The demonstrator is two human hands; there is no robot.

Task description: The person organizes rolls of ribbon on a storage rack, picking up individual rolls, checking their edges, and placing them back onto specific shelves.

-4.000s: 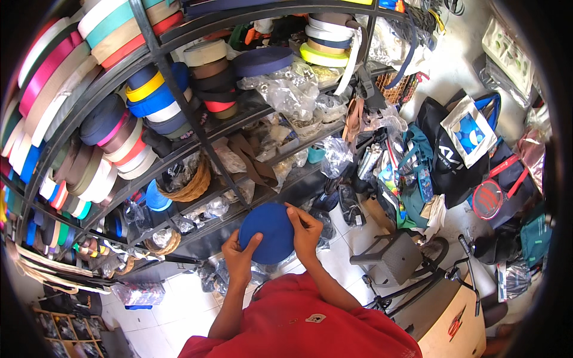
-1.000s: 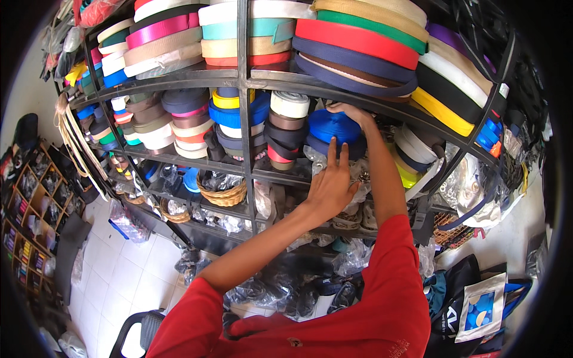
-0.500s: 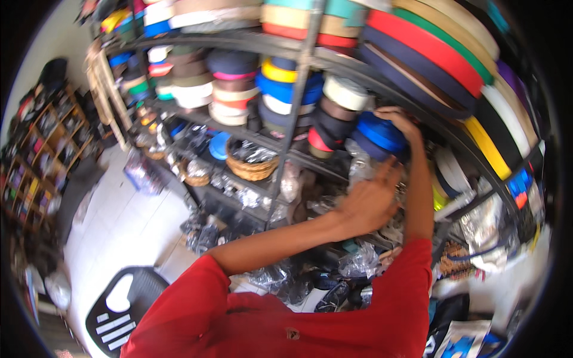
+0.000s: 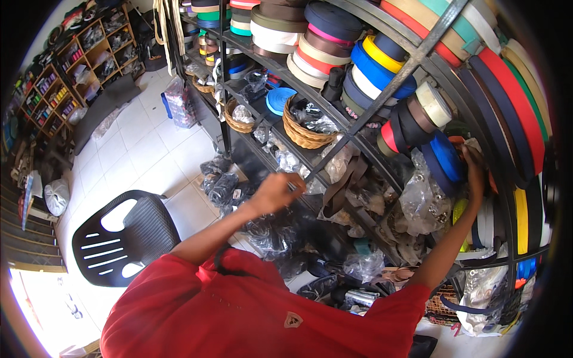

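My right hand (image 4: 473,158) reaches into the shelf at the right, beside the upright blue webbing roll (image 4: 446,156) and a dark navy roll next to it. Its fingers are partly hidden among the rolls, so I cannot tell whether they grip one. In front of the lower shelf hangs my left hand (image 4: 276,194), apart from the goods, its fingers loosely bent and nothing visible in them. A clear plastic bag of small metal-looking parts (image 4: 424,197) sits just below the blue rolls. Black and cream rolls (image 4: 431,107) lean above them.
The black metal rack (image 4: 382,113) holds stacked webbing rolls, wicker baskets (image 4: 304,128) and a flat light-blue coil (image 4: 279,100). A black plastic chair (image 4: 128,235) stands at left on white tiles. Black bagged goods (image 4: 262,232) lie on the floor. A wooden cubby shelf (image 4: 59,89) holds thread spools.
My left hand has drawn away from the blue rolls, moving left and down. My right hand stays by the rolls. The view has turned, bringing more of the floor and chair into sight.
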